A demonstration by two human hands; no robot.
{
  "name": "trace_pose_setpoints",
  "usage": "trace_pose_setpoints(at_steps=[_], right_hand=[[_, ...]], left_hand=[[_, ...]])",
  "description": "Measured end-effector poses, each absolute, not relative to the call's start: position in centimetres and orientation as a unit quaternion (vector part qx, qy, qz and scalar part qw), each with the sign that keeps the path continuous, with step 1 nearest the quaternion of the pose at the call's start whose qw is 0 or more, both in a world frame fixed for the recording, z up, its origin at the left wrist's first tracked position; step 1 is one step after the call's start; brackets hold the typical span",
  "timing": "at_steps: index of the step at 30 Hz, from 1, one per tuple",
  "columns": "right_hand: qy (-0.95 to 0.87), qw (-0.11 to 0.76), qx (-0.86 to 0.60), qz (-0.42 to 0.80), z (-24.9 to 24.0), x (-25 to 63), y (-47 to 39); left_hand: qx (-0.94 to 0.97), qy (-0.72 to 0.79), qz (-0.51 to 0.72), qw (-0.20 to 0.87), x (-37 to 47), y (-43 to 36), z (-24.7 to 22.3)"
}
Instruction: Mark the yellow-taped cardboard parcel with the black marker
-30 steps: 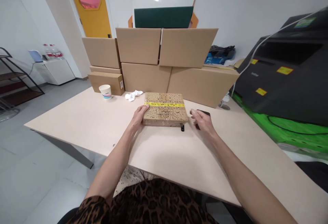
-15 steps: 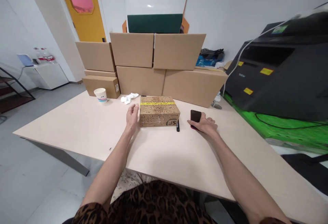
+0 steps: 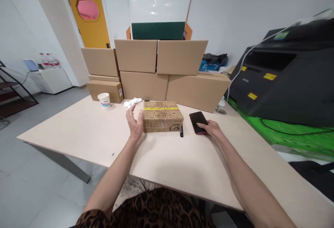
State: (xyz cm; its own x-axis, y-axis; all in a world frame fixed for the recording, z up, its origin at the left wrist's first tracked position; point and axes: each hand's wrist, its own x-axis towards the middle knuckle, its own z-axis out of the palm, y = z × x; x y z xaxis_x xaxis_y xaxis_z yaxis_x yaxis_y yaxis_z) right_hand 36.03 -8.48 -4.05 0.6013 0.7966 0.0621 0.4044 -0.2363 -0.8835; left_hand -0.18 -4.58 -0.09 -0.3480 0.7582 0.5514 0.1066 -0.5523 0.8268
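Note:
A small printed cardboard box [image 3: 162, 120] with a yellow tape band lies flat on the beige table [image 3: 78, 127]. My left hand [image 3: 135, 121] hovers just off its left side, fingers spread and holding nothing. A black pen [image 3: 181, 130] lies at the box's right front corner. To the right of it, my right hand [image 3: 212, 128] rests on the near end of a black phone [image 3: 197, 121] that lies flat on the table, fingertips on it.
Large plain cardboard boxes [image 3: 161, 70] are stacked along the table's far edge. A paper cup [image 3: 104, 99] and crumpled white paper [image 3: 132, 101] sit at the back left. A big black machine [image 3: 289, 71] on green sheeting fills the right side.
My left hand came off the box's left side and opened beside it. My right hand moved right onto the phone. The box now lies flat on the table.

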Motion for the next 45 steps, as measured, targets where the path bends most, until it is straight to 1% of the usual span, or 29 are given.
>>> trace_pose_setpoints(at_steps=[2, 4, 8, 10, 11, 14, 18, 22, 27, 36, 45], right_hand=[[-0.367, 0.539, -0.718, 0.242, -3.6, 35.4, -8.6], [-0.342, 0.601, -0.676, 0.255, -2.8, 34.6, -8.8], [-0.344, 0.683, -0.587, 0.265, -0.4, 31.1, -9.9], [-0.356, 0.744, -0.480, 0.300, 0.6, 28.2, -10.8], [-0.364, 0.750, -0.449, 0.321, 1.0, 26.6, -11.3], [-0.376, 0.729, -0.416, 0.393, 1.4, 22.2, -12.7], [-0.378, 0.702, -0.417, 0.437, 0.9, 19.4, -13.5], [-0.390, 0.695, -0.419, 0.435, 0.3, 18.7, -13.3], [-0.429, 0.675, -0.402, 0.445, 0.2, 18.1, -13.1], [-0.456, 0.649, -0.454, 0.406, 0.4, 17.8, -12.5], [-0.463, 0.648, -0.447, 0.408, -0.4, 17.0, -11.5]], left_hand=[[0.549, 0.382, 0.709, 0.225, 0.4, -5.7, 0.1], [0.584, 0.358, 0.682, 0.255, 1.2, -7.1, 0.2], [0.663, 0.337, 0.542, 0.391, 3.2, -10.2, -0.4], [0.653, 0.333, 0.492, 0.470, 4.1, -11.4, -0.7], [0.642, 0.324, 0.473, 0.508, 4.5, -11.8, -0.9], [0.622, 0.270, 0.438, 0.590, 5.0, -12.5, -1.2], [0.610, 0.216, 0.443, 0.621, 4.7, -12.6, -1.9], [0.586, 0.191, 0.452, 0.645, 4.4, -12.7, -2.5], [0.564, 0.186, 0.477, 0.649, 4.3, -12.5, -2.7], [0.562, 0.179, 0.475, 0.653, 3.7, -11.2, -2.8], [0.558, 0.204, 0.440, 0.673, 2.3, -10.0, -2.2]])
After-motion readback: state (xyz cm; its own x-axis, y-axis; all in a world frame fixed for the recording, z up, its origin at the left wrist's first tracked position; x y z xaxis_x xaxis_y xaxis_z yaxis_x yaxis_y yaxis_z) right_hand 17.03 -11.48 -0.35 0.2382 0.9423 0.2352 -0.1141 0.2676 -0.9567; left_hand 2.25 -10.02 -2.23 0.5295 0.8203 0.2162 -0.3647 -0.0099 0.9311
